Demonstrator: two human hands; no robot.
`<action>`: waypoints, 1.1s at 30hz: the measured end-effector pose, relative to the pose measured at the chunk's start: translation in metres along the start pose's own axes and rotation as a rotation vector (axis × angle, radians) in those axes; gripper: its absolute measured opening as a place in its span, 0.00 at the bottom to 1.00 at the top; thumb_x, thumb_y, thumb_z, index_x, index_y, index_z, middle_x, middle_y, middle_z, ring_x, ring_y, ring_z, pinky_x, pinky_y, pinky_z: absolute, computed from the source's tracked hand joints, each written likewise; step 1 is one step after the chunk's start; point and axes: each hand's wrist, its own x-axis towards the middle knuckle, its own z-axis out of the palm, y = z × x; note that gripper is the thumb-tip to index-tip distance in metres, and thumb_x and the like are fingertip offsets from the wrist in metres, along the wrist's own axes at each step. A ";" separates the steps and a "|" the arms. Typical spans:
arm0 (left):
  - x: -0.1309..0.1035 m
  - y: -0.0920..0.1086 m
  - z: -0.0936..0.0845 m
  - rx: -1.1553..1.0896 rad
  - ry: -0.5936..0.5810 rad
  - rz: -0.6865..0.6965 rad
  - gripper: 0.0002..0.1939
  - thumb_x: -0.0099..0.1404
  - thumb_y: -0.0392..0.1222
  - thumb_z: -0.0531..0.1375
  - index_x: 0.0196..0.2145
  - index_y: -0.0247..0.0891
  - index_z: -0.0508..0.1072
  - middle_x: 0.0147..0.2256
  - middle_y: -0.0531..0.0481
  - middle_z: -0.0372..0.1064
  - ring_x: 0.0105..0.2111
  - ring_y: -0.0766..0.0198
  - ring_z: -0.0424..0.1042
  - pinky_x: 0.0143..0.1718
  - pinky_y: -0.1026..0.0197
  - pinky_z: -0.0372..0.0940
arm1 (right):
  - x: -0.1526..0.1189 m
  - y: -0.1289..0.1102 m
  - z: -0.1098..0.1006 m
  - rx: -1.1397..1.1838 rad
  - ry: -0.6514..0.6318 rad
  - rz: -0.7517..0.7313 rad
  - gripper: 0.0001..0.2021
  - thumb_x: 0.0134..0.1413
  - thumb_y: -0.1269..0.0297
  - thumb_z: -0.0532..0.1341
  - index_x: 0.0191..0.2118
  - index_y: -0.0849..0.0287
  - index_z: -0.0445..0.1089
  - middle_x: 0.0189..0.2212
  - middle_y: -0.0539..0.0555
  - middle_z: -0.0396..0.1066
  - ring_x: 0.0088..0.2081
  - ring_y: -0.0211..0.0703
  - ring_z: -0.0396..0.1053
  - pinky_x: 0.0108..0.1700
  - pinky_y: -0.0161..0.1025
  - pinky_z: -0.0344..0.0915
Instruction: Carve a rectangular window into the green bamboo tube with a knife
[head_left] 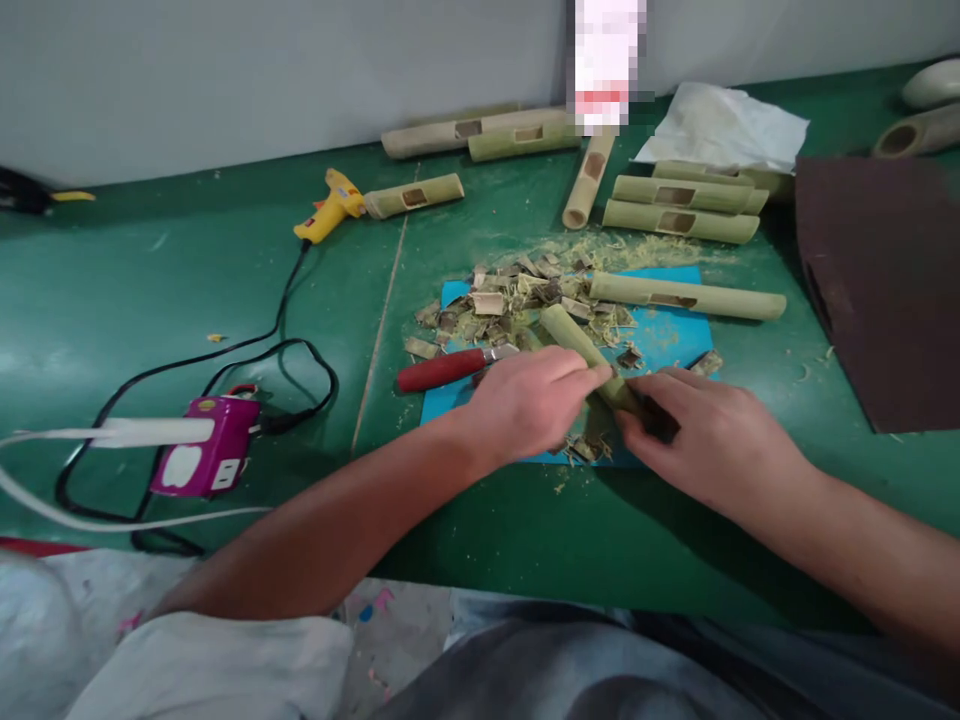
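Note:
A green bamboo tube (pixel 574 335) slants over the blue sheet (pixel 679 340), its upper left end free. My left hand (pixel 536 400) is closed round its middle. My right hand (pixel 694 430) pinches the lower right end, thumb below and fingers above. Beside my left hand lies a red-handled tool (pixel 442 370), its metal tip pointing right. Bamboo chips and shavings (pixel 517 295) are heaped beyond my hands. Another tube with a cut opening (pixel 720 300) rests across the sheet's back right.
More cut tubes (pixel 679 220) line the back, near a white tissue (pixel 724 125). A yellow glue gun (pixel 330 210) lies back left, its black cord looping to a purple power adapter (pixel 244 420). A dark brown sheet (pixel 885 290) covers the right side.

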 end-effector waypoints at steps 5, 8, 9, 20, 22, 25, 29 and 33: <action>-0.001 -0.002 -0.001 0.058 0.027 -0.077 0.15 0.73 0.36 0.48 0.47 0.33 0.74 0.34 0.46 0.74 0.35 0.62 0.73 0.37 0.60 0.70 | 0.000 -0.002 -0.002 -0.003 -0.021 0.015 0.09 0.55 0.61 0.57 0.32 0.59 0.73 0.28 0.53 0.72 0.25 0.39 0.65 0.27 0.39 0.51; -0.001 0.000 0.000 -0.017 -0.014 -0.005 0.16 0.73 0.35 0.48 0.50 0.36 0.72 0.35 0.47 0.73 0.36 0.63 0.73 0.37 0.61 0.70 | 0.001 -0.003 -0.004 -0.019 -0.034 0.019 0.10 0.56 0.61 0.56 0.31 0.59 0.72 0.29 0.53 0.72 0.26 0.39 0.65 0.28 0.39 0.51; 0.000 0.000 -0.001 -0.003 0.009 -0.071 0.15 0.73 0.35 0.48 0.49 0.35 0.73 0.34 0.47 0.73 0.35 0.63 0.73 0.37 0.61 0.69 | 0.001 -0.003 -0.005 -0.028 -0.027 0.025 0.10 0.57 0.61 0.56 0.31 0.58 0.72 0.29 0.53 0.72 0.25 0.39 0.65 0.27 0.39 0.51; -0.002 -0.004 0.003 0.037 0.025 -0.121 0.17 0.74 0.37 0.47 0.47 0.31 0.73 0.34 0.44 0.73 0.35 0.61 0.72 0.39 0.59 0.70 | 0.000 -0.003 -0.003 -0.069 -0.011 0.009 0.10 0.56 0.60 0.57 0.31 0.58 0.72 0.29 0.52 0.72 0.25 0.39 0.64 0.27 0.39 0.49; -0.002 -0.003 0.002 0.002 -0.020 -0.039 0.16 0.73 0.36 0.47 0.50 0.32 0.72 0.34 0.45 0.73 0.35 0.62 0.72 0.38 0.60 0.70 | -0.001 -0.002 -0.003 -0.067 -0.018 -0.008 0.10 0.56 0.60 0.56 0.31 0.58 0.72 0.28 0.52 0.72 0.26 0.39 0.65 0.27 0.39 0.50; -0.001 -0.001 0.000 -0.009 -0.003 -0.089 0.16 0.74 0.35 0.47 0.48 0.35 0.73 0.33 0.48 0.72 0.34 0.64 0.72 0.37 0.62 0.69 | -0.001 -0.002 -0.003 -0.069 -0.004 -0.002 0.10 0.57 0.60 0.56 0.31 0.58 0.72 0.29 0.52 0.72 0.25 0.39 0.65 0.27 0.39 0.50; 0.000 0.000 -0.001 0.009 -0.031 -0.043 0.16 0.73 0.35 0.47 0.48 0.35 0.73 0.33 0.48 0.73 0.35 0.64 0.72 0.36 0.62 0.70 | 0.000 -0.002 -0.003 -0.061 -0.026 0.001 0.09 0.56 0.61 0.57 0.31 0.57 0.71 0.29 0.52 0.73 0.26 0.39 0.65 0.27 0.39 0.50; -0.001 -0.002 -0.001 0.028 -0.016 -0.101 0.17 0.74 0.35 0.45 0.47 0.35 0.74 0.33 0.47 0.73 0.35 0.64 0.72 0.39 0.61 0.70 | 0.000 -0.003 -0.003 -0.053 -0.027 0.025 0.10 0.56 0.60 0.56 0.31 0.56 0.71 0.29 0.52 0.72 0.25 0.38 0.64 0.27 0.38 0.49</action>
